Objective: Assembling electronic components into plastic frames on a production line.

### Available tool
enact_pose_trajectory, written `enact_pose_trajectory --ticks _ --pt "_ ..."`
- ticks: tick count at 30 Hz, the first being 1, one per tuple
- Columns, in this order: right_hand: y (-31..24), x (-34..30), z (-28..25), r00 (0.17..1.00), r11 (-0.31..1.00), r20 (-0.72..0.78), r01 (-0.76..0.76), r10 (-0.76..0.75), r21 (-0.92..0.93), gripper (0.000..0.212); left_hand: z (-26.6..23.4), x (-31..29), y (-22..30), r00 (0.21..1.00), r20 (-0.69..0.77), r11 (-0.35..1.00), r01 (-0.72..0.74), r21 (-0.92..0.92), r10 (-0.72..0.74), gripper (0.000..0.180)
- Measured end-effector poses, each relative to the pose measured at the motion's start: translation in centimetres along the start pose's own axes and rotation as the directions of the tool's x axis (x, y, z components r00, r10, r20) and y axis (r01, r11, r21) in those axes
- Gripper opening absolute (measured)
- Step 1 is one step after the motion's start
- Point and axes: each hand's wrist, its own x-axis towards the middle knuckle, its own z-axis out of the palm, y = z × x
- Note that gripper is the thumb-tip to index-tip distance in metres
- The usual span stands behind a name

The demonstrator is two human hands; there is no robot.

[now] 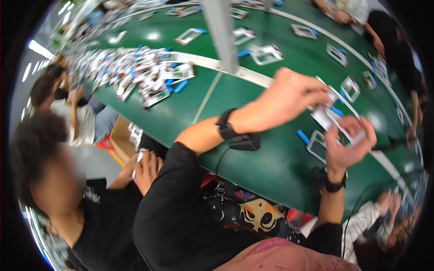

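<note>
Above the green table, my left hand [285,97] pinches the upper end of a white windowed package [322,118] between thumb and fingers. At its lower end, my right hand [348,149] has thumb and fingers curled round it. The package is tilted, and motion blur and my fingers hide its details. Beneath it on the table, beside my right wrist, lies another white-framed package [318,145] with a blue tab. Both my wrists wear black straps, and a black device [245,142] hangs by my left wrist with a cable.
A large heap of similar packages [135,72] covers the table's left. More packages [266,54] lie scattered beyond a white rail [253,77]. A grey post [219,36] rises from it. Close at my left sits a co-worker [104,212] holding something white, near a cardboard box [122,135].
</note>
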Motion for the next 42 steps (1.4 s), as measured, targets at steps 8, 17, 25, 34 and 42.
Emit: enact_pose_trajectory --ticks 8,17,25,34,42 --pt "0.8 0.9 0.4 0.927 0.912 0.117 -0.373 0.357 0.168 0.061 0.2 1.4 -3.8 0.934 0.205 0.847 0.352 -0.399 -0.291 0.03" --pt "3.7 3.3 -3.0 0.823 0.812 0.142 -0.567 0.55 0.143 0.055 -1.6 3.2 -12.0 0.84 0.128 0.731 0.525 -0.436 -0.527 0.032" --pt "2.9 5.1 -6.5 0.867 0.857 0.017 -0.495 0.498 0.145 0.044 -1.6 2.9 -19.2 0.799 -0.118 0.722 0.456 -0.521 -0.589 0.034" --pt "3.0 5.2 -6.7 0.874 0.868 0.074 -0.486 0.481 0.097 0.041 -2.3 2.3 -20.3 0.936 -0.203 0.742 0.351 0.571 -0.287 0.042" --pt "2.5 5.2 -6.7 0.87 0.865 0.057 -0.493 0.489 0.093 0.041 0.0 3.2 -17.3 0.997 0.003 0.554 -0.045 0.832 0.077 0.051"
